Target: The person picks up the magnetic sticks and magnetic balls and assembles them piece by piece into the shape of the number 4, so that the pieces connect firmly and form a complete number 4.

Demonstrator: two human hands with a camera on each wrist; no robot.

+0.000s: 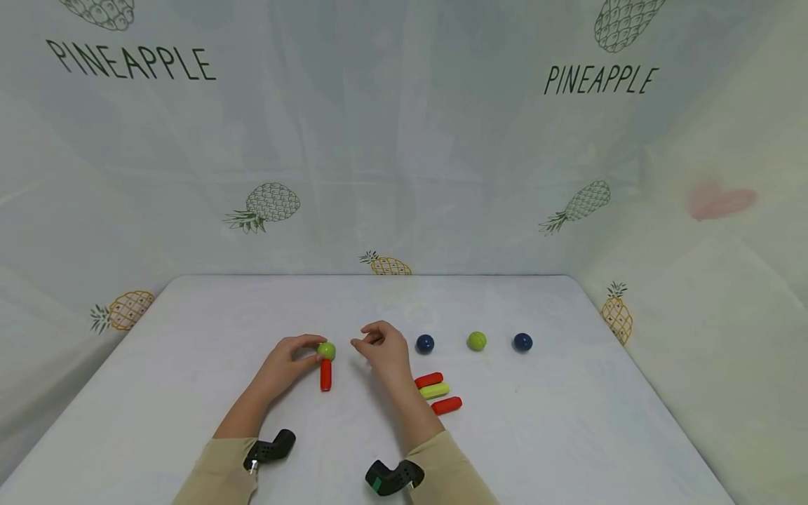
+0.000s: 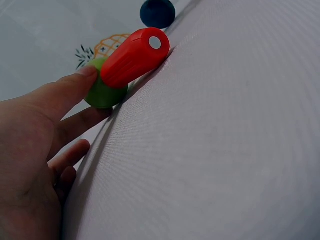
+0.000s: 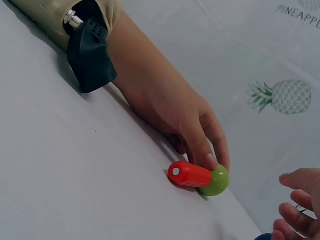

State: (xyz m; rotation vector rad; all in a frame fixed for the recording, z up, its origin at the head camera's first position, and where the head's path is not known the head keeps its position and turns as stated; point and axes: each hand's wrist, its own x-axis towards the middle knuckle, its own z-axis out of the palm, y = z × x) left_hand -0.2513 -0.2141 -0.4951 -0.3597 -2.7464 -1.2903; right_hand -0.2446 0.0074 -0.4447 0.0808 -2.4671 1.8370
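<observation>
My left hand (image 1: 292, 363) pinches a green ball (image 1: 326, 351) between thumb and fingers at the left of the table. A red rod (image 1: 325, 376) points from that ball toward me, its end touching the ball. In the left wrist view the red rod (image 2: 135, 57) shows a silvery disc on its near end, and the green ball (image 2: 105, 87) sits under my thumb. To the right of the ball, my right hand (image 1: 386, 351) is raised over the table, thumb and fingers loosely bent with nothing between them. Its fingers (image 3: 300, 195) also appear in the right wrist view.
Beyond my right hand lie a dark blue ball (image 1: 426, 344), another green ball (image 1: 477, 341) and a second dark blue ball (image 1: 522, 342). Beside my right forearm rest a yellow-green rod (image 1: 434, 391) and two red rods (image 1: 447, 405). A pineapple-printed cloth (image 1: 404, 140) hangs behind the white table (image 1: 568, 435).
</observation>
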